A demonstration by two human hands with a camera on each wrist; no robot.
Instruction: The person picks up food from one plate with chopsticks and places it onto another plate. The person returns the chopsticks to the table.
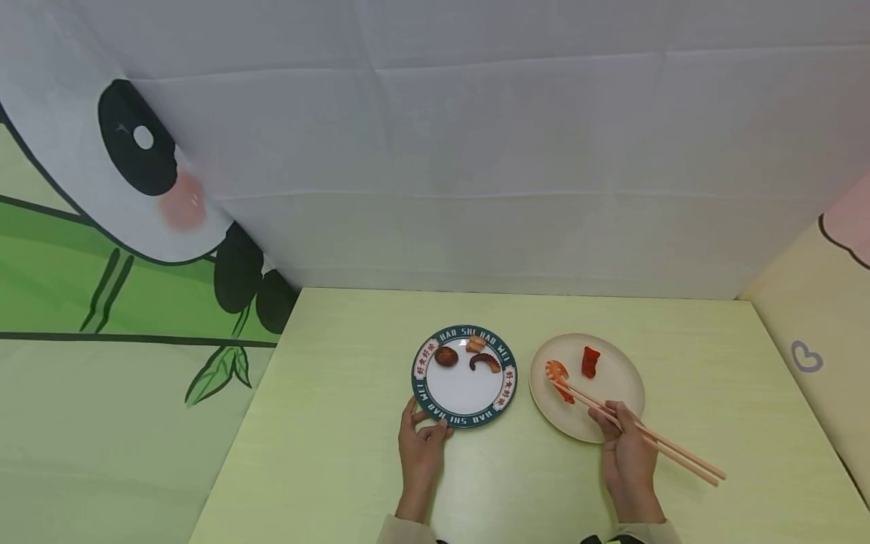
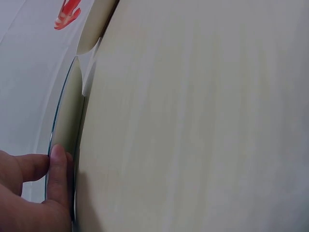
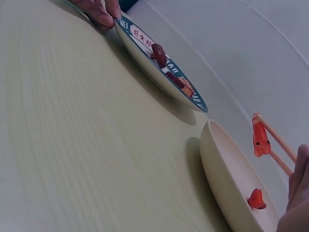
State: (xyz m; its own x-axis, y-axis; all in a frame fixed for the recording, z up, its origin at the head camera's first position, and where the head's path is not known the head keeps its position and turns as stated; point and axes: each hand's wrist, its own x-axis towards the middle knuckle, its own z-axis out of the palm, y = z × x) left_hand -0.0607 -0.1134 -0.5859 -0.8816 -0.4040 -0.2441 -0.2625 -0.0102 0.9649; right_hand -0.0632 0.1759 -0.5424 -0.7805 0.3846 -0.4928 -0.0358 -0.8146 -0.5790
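Pale cloth (image 1: 442,151) rises behind the yellow-green table (image 1: 326,461) on my head feed, with a cartoon animal (image 1: 136,170) at 10 o'clock and a purple heart (image 1: 809,369) between 3 and 4. I can read HAO SHI HAO WEI twice round the border of the green plate (image 1: 465,420), with red Chinese characters in white panels at its sides.

I see the left hand (image 1: 424,449) reaching up from 6 o'clock of my view to the green plate's 7 o'clock edge; thumb and fingers pinch the rim, one finger against the underside. On that plate sit a brown cap (image 1: 445,357) near 11, a pinkish piece (image 1: 475,344) near 12 and a curled tentacle (image 1: 485,363) at 2.

The right hand (image 1: 630,453) comes in at the cream plate's (image 1: 564,423) 5 o'clock edge, fingers curled close together round chopsticks (image 1: 680,449) whose back ends point to 4. Their tips pinch a shrimp (image 3: 261,140). My right wrist feed shows it raised off the cream plate, at about 10 o'clock of it from overhead. A red piece (image 1: 590,362) lies on that plate at 12.
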